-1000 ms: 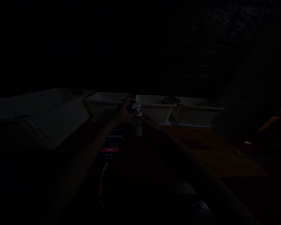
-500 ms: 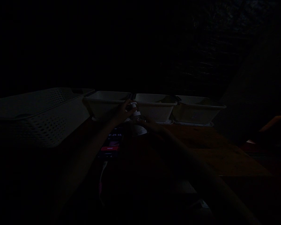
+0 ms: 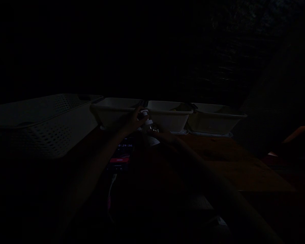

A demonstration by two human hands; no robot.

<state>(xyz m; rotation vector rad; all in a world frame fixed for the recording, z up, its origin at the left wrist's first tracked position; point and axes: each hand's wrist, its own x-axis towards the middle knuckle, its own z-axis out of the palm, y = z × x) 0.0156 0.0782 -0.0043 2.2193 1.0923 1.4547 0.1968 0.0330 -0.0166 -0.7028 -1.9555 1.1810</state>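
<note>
In very dim light, a clear pump bottle (image 3: 152,139) with a white collar and a pale label stands tilted on the wooden table (image 3: 218,159). My left hand (image 3: 133,122) is closed around its white pump head (image 3: 144,112). Lower down, my right hand (image 3: 165,137) grips the bottle's body from the right side. Shadow hides most of the right fingers. Left of the bottle, under my left wrist, lies a phone (image 3: 120,160) with a lit timer and a red button on its screen.
A white perforated basket (image 3: 53,135) stands at the left. Several pale bins (image 3: 170,118) line the table's back. A cable (image 3: 112,183) runs from the phone towards me. Another person's arm (image 3: 296,133) shows at the far right.
The bottle has gone from nearly upright to tilted, its top leaning left. My left hand has shifted slightly with the pump head; my right hand has slid lower on the body.
</note>
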